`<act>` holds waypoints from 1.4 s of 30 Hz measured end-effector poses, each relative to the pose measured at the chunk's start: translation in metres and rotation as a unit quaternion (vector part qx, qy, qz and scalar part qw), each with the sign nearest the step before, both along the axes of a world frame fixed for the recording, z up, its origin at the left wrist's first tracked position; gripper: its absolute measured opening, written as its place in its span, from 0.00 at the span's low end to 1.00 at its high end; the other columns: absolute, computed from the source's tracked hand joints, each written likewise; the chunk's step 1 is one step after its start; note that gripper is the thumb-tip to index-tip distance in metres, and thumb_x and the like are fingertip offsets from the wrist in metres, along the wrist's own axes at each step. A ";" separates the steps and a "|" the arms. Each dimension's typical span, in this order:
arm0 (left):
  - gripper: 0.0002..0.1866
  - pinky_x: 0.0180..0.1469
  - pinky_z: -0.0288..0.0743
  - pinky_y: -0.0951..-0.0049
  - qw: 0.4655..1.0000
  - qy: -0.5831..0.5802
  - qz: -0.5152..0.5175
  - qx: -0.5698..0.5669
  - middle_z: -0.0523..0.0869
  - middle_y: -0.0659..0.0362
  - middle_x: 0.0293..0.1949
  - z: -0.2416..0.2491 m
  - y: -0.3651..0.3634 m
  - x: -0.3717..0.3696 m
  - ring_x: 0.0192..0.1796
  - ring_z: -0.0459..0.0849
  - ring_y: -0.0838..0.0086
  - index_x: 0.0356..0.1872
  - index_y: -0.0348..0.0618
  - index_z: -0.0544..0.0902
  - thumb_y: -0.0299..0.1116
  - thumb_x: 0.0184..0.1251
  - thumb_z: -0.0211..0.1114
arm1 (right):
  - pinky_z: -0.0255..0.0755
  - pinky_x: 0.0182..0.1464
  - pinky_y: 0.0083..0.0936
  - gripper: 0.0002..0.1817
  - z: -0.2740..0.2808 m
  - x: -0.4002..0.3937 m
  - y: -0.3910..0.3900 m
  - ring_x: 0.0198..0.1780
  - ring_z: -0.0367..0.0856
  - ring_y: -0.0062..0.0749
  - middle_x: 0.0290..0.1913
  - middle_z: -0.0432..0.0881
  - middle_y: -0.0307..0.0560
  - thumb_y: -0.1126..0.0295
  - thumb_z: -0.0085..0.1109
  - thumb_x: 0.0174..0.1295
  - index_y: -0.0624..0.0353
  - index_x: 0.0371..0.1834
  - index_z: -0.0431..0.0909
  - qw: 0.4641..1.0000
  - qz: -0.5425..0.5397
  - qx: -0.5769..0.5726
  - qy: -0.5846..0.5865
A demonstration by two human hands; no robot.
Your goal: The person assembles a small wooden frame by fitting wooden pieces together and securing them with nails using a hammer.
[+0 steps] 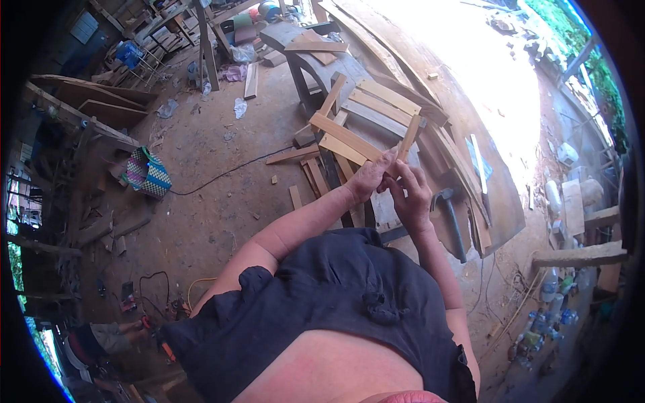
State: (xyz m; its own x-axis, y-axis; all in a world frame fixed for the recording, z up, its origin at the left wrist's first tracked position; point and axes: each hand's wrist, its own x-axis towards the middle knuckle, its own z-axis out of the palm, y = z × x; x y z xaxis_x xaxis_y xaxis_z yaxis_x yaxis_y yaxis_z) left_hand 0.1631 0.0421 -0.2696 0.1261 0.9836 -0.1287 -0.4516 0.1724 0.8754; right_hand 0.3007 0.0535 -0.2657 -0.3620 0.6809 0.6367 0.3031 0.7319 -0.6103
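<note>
A slatted frame [347,138] of pale wooden strips lies on a bench in front of me. At its near right corner, my left hand [371,177] is closed around the end of the front strip, by the upright side strip [408,138]. Close against it is my right hand [412,193], its fingers bent and pinched together. What the right fingertips hold, if anything, is too small to make out. To the right of that hand rests a hammer [451,221] with a dark handle, untouched.
The bench's grey plank top [279,35] carries loose wood strips [316,47]. Offcuts [316,176] lie beside it on the left. A woven bag [149,176] sits on the floor, a dark cable [228,173] running from it. Plastic bottles [549,289] lie at the right.
</note>
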 end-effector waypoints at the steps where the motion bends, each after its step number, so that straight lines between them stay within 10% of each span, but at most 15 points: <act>1: 0.22 0.20 0.59 0.86 1.000 0.012 -0.006 -0.003 0.74 0.69 0.24 0.005 -0.001 -0.001 0.19 0.65 0.88 0.45 0.44 0.76 0.51 0.73 0.42 | 0.75 0.31 0.27 0.23 0.000 0.000 0.000 0.31 0.81 0.34 0.37 0.76 0.50 0.77 0.65 0.49 0.62 0.51 0.73 1.000 -0.003 0.002 -0.003; 10: 0.25 0.22 0.62 0.85 0.991 0.109 -0.072 -0.005 0.71 0.69 0.22 -0.004 0.003 -0.015 0.21 0.66 0.88 0.55 0.49 0.68 0.56 0.72 0.38 | 0.71 0.28 0.19 0.20 -0.002 -0.015 -0.016 0.28 0.79 0.21 0.31 0.79 0.43 0.75 0.63 0.55 0.61 0.52 0.72 0.973 -0.025 -0.199 0.117; 12: 0.25 0.22 0.62 0.86 0.991 0.087 -0.097 -0.001 0.71 0.69 0.24 -0.004 0.002 -0.018 0.22 0.67 0.88 0.58 0.50 0.66 0.56 0.72 0.39 | 0.70 0.25 0.17 0.18 0.000 -0.020 -0.022 0.25 0.78 0.19 0.27 0.79 0.42 0.73 0.59 0.60 0.63 0.53 0.70 0.897 0.038 -0.346 0.273; 18: 0.26 0.27 0.66 0.85 0.994 0.018 -0.107 0.031 0.74 0.66 0.31 -0.004 0.003 -0.017 0.27 0.71 0.85 0.60 0.47 0.62 0.55 0.71 0.43 | 0.70 0.19 0.16 0.14 0.019 -0.032 -0.031 0.20 0.77 0.22 0.25 0.79 0.44 0.63 0.47 0.68 0.64 0.46 0.71 0.781 -0.015 -0.564 0.269; 27: 0.19 0.37 0.75 0.77 0.934 0.168 -0.315 -0.025 0.79 0.61 0.36 -0.027 0.000 -0.118 0.39 0.81 0.77 0.55 0.41 0.69 0.40 0.67 0.53 | 0.71 0.19 0.19 0.12 0.021 -0.048 -0.031 0.19 0.76 0.21 0.25 0.76 0.42 0.63 0.47 0.67 0.62 0.35 0.72 0.741 -0.059 -0.539 0.395; 34: 0.32 0.39 0.81 0.64 0.985 -0.119 0.000 -0.121 0.77 0.47 0.42 -0.018 0.019 -0.203 0.37 0.83 0.62 0.59 0.40 0.61 0.57 0.68 0.46 | 0.70 0.18 0.19 0.11 0.025 -0.047 -0.026 0.19 0.75 0.21 0.24 0.76 0.42 0.64 0.47 0.67 0.61 0.35 0.72 0.728 -0.059 -0.550 0.405; 42: 0.38 0.35 0.82 0.58 0.989 0.050 -0.019 -0.136 0.76 0.45 0.39 0.040 0.102 -0.200 0.36 0.83 0.57 0.68 0.68 0.39 0.66 0.63 0.43 | 0.69 0.18 0.19 0.10 0.024 -0.045 -0.025 0.18 0.75 0.21 0.24 0.76 0.42 0.64 0.49 0.66 0.61 0.36 0.71 0.725 -0.054 -0.553 0.406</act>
State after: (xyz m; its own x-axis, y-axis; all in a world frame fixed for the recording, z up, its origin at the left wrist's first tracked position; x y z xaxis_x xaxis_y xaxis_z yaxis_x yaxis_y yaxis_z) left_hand -0.0367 0.1442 -0.2297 0.1358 0.9055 -0.4020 -0.3528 0.4233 0.8344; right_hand 0.2558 0.0290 -0.2417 -0.0793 0.9341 -0.3480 -0.4663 -0.3433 -0.8153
